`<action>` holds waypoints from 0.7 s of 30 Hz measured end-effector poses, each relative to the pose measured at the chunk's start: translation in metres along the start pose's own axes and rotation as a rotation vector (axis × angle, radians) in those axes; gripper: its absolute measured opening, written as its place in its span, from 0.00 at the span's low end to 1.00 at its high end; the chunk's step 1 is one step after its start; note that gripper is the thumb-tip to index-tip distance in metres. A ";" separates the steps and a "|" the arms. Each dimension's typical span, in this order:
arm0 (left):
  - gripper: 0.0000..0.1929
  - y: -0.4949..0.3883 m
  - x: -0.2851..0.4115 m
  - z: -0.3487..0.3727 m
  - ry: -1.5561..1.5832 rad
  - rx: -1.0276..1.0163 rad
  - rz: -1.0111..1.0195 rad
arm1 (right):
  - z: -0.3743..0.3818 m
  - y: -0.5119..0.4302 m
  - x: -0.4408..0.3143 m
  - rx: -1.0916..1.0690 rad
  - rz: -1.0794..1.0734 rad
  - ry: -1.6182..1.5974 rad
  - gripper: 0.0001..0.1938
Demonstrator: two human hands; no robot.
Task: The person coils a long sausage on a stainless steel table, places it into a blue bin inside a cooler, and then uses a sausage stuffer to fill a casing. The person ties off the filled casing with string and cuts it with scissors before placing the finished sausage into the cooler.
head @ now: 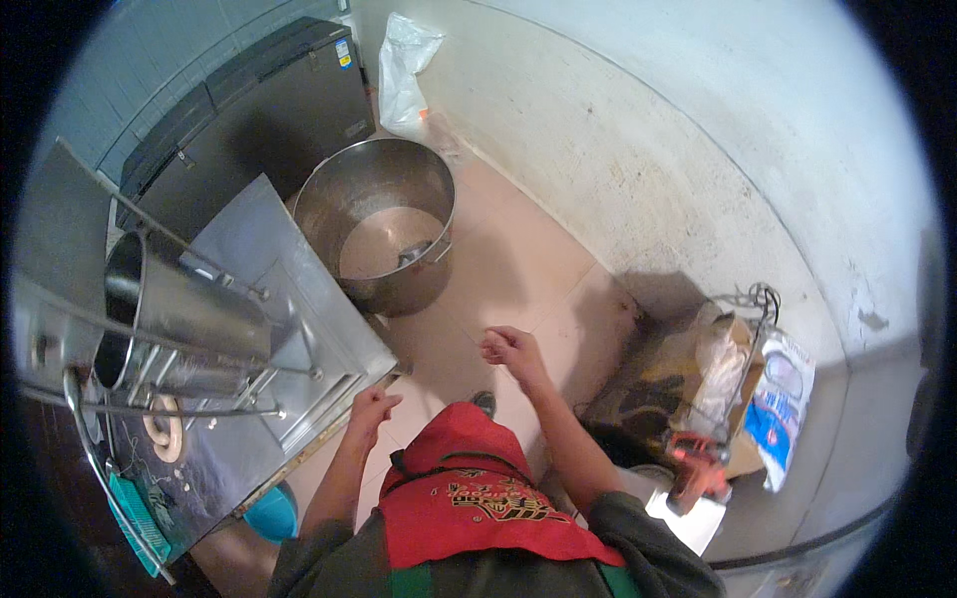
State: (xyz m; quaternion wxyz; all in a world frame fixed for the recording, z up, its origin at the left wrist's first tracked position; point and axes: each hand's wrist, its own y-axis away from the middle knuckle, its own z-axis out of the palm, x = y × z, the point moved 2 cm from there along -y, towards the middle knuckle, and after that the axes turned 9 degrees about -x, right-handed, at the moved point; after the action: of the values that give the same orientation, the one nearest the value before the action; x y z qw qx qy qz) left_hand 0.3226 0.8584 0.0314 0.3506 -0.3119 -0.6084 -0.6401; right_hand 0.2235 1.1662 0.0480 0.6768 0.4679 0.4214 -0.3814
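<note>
My left hand hangs in the air by the corner of a steel-topped table, its fingers loosely curled with nothing visible in them. My right hand is over the tiled floor, also loosely curled, and I see nothing in it. Both hands are apart from the things around them. Ahead of them a large, wide metal pot stands on the floor; a small dark grey object lies inside near its rim side. A red apron with printed writing covers my front.
On the table are a large steel cylinder in a metal frame, a pale sausage-like ring and a turquoise basket. A blue basin is below. A chest freezer stands behind. At right are a red power tool and a cardboard box.
</note>
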 end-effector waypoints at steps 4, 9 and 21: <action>0.17 -0.088 0.072 0.063 -0.057 -0.022 0.124 | -0.134 -0.022 -0.009 0.207 0.164 -0.023 0.21; 0.14 -0.209 0.162 0.090 -0.097 0.248 0.262 | -0.294 -0.058 -0.003 0.364 0.271 -0.118 0.14; 0.13 -0.342 0.387 0.090 0.262 0.863 0.585 | -0.527 -0.288 -0.055 0.008 0.658 -0.193 0.15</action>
State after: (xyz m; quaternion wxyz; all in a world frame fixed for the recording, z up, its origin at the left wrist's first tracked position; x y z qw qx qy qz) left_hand -0.1803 0.9265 0.1655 0.6837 -0.2135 -0.6549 -0.2410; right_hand -0.1708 1.5975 -0.0999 0.7986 0.5430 0.1802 -0.1869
